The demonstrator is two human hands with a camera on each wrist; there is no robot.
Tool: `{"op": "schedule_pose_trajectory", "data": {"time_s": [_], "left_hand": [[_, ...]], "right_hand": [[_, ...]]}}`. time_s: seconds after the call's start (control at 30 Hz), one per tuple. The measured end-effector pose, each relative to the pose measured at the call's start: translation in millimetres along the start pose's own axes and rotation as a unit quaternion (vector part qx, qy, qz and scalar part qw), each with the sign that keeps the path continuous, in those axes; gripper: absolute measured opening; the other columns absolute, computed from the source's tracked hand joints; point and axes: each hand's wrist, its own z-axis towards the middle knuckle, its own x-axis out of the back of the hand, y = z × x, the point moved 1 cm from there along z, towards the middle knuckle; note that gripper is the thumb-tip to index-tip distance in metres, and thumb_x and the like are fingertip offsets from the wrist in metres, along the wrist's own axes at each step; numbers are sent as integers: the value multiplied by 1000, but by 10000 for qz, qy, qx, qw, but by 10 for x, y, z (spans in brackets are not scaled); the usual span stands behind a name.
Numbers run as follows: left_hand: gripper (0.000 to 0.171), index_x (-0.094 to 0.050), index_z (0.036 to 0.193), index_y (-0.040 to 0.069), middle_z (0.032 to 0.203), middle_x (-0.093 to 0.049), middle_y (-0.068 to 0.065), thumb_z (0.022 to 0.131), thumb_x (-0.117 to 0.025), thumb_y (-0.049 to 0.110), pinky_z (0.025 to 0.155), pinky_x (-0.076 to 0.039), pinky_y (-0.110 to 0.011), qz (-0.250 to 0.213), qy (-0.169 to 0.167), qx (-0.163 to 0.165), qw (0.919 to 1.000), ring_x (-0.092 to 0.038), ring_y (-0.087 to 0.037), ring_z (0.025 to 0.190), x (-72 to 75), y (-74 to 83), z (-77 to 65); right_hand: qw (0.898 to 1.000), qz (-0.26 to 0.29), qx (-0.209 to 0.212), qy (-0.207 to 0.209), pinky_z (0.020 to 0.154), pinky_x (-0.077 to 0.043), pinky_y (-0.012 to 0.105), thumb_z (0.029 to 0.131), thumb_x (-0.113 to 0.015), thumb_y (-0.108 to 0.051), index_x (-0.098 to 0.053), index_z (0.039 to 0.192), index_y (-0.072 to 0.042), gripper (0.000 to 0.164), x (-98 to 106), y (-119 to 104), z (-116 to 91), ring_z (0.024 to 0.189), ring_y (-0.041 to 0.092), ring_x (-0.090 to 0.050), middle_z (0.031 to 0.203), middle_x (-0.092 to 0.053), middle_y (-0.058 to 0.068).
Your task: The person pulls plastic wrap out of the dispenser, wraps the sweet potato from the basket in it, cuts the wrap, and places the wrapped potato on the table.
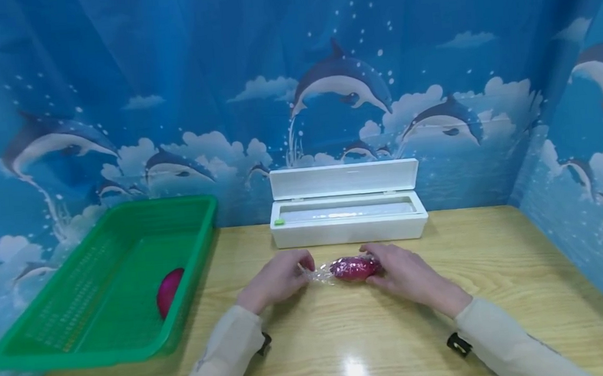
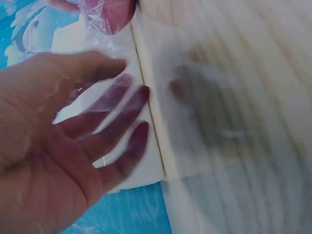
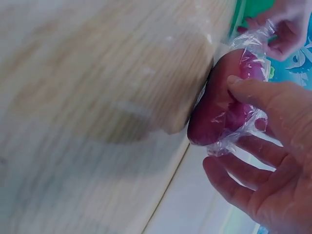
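A purple-red oblong fruit or vegetable (image 1: 354,268), wrapped in clear cling film, lies low over the table in front of the white box. My right hand (image 1: 405,274) holds its right end; in the right wrist view the thumb (image 3: 243,87) presses on its skin with the fingers on the other side. From its left end stretches a loose tail of cling film (image 1: 321,274). At that tail is my left hand (image 1: 279,279), thumb and fingers bent round the film. In the left wrist view the hand (image 2: 73,131) has its lower fingers spread loosely.
A white cling film box (image 1: 350,231) stands against the dolphin-print curtain, lid (image 1: 344,180) raised, with a small green slider (image 1: 279,221) on its left. At the left, a green basket (image 1: 187,220) holds another purple-red oblong piece (image 1: 170,293). The table (image 1: 452,341) is wood-grained and glossy.
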Motion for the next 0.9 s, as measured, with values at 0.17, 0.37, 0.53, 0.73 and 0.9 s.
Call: {"op": "schedule_pose_trajectory", "data": {"time_s": [0.17,0.37,0.53,0.73,0.9], "left_hand": [[18,-70,112,12,114,-72,-6,95,-68,10,88,-60,-32,-904,617,-8,9940,-70,-20,101,1,130,52],[25,-65,115,6,119,-69,-13,92,-72,6,83,-61,-26,-1020,1078,-204,9887,-72,-22,101,-162,339,132],[27,-70,122,10,124,-71,-8,96,-68,15,98,-58,-37,-425,801,-268,9955,-67,-24,116,-194,355,110],[58,-55,147,14,149,-58,-7,94,-74,30,115,-45,-46,306,87,-566,9979,-56,-27,135,-183,318,92],[77,-46,154,20,150,-57,-5,87,-82,33,118,-42,-45,815,-236,-566,9948,-54,-25,138,-198,316,100]], "right_hand": [[9996,-63,272,-65,88,-61,43,82,-84,-17,-68,122,-11,44,-12,-56,-25,102,24,-70,115,-74,9],[9980,8,597,-226,92,-60,45,89,-78,-21,-67,129,-7,44,10,-116,6,108,28,-70,120,-73,13],[9968,376,475,-528,96,-59,47,90,-78,-22,-60,137,-1,55,3,-74,16,111,31,-68,126,-68,17],[9949,696,365,-636,94,-60,44,86,-80,-17,-55,142,2,64,-41,-42,20,110,29,-66,129,-61,19],[9913,1071,269,-720,90,-61,38,89,-77,-15,-53,143,3,62,-72,-10,25,106,25,-68,126,-66,17]]}}
